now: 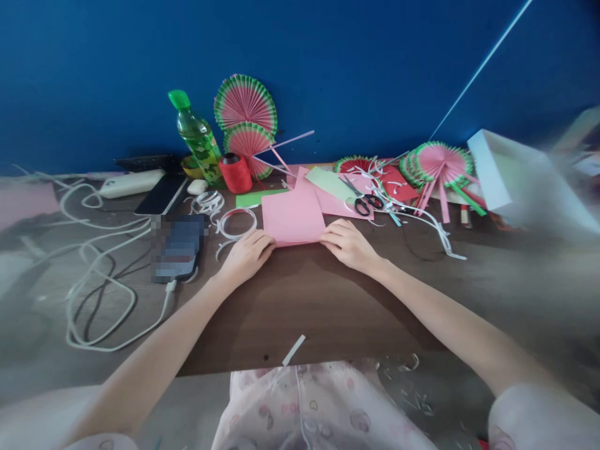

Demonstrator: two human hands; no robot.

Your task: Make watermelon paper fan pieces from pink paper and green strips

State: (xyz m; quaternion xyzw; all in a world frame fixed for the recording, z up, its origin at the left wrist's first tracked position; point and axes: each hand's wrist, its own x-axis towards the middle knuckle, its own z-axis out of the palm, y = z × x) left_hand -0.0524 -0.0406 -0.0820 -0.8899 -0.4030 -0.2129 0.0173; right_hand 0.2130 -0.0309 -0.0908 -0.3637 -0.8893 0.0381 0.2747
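A sheet of pink paper point(293, 215) lies on the brown table, with a folded or layered strip along its near edge. My left hand point(250, 250) grips its near left corner, fingers closed on the edge. At the near right corner, my right hand point(347, 242) pinches the same paper. Just beyond the right hand, black-handled scissors point(363, 201) rest on more pink paper. Beside the left hand lies a roll of white tape point(237, 223). Part of the paper's corners is hidden under my fingers.
Pink and green pleated paper fans point(246, 106) lean on the blue wall, with more fans point(438, 164) at right. A green bottle point(197, 134) stands behind a red spool point(235, 173). A phone point(178, 247) with a white cable point(126, 337) lies left. A white box point(490, 175) stands right.
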